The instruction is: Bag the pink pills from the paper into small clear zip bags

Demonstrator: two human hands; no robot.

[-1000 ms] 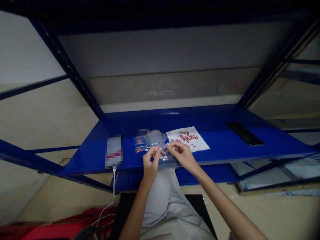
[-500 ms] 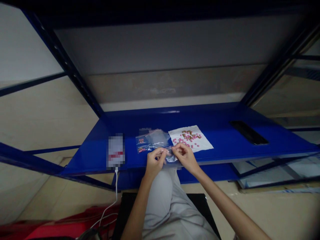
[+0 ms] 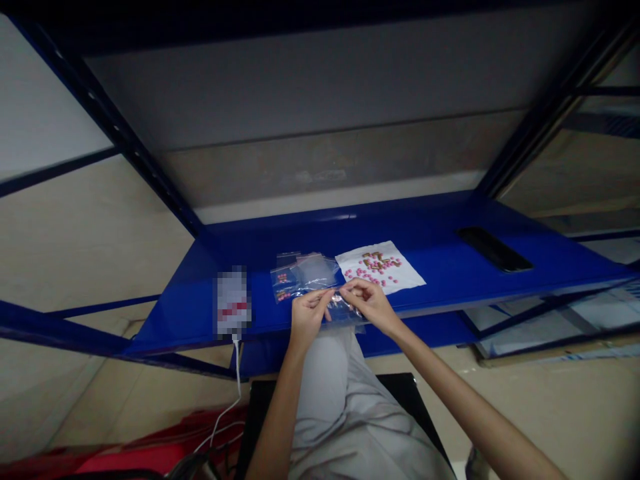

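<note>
Between my two hands is a clear zip-lock bag point(image 3: 345, 313), held at its top edge over the front of the blue shelf. My left hand point(image 3: 309, 315) pinches the bag on one side, thumb and fingers together. On the other side my right hand point(image 3: 369, 303) pinches it as well. What lies inside this bag is too small to make out. Just beyond, a white paper sheet point(image 3: 413, 277) bears many pink tablets point(image 3: 367, 275) and brown capsules point(image 3: 374, 259). To the left lie more bags: an unfilled-looking stack point(image 3: 315, 270) and a bag with pink and brown pills point(image 3: 283, 287).
The blue shelf point(image 3: 430, 220) has uprights at both sides. A black phone point(image 3: 495, 250) lies at its right. A blurred white device point(image 3: 233, 303) with a white cable point(image 3: 238, 367) is at the left front. My legs point(image 3: 325, 380) are under the front edge.
My hands have come closer together along the bag's top edge, the left fingers now straighter. The camera view has shifted slightly; the things on the shelf lie as before.
</note>
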